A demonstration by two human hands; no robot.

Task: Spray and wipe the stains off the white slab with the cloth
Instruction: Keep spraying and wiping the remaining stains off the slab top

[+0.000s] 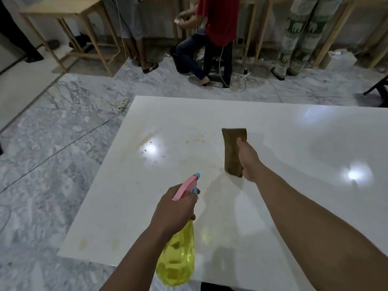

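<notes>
The white slab (pixel 283 206) lies flat in front of me, glossy with light glare. Brownish stains (pixel 197 140) speckle its middle, and fainter yellow marks (pixel 84 243) sit near the front left corner. My left hand (pixel 174 211) grips a yellow spray bottle (pixel 176 259) by its pink and blue trigger head (pixel 188 185), nozzle pointing toward the stains. My right hand (pixel 247 158) holds a folded brown cloth (pixel 232 150), which hangs down with its lower end near the slab, right of the stains.
Grey marbled floor (pixel 52 143) surrounds the slab. Behind it, several people stand or kneel by wooden tables (pixel 69 28), with cables and a power strip (pixel 243 76) on the floor. A black stand leg (pixel 378 87) shows at the far right.
</notes>
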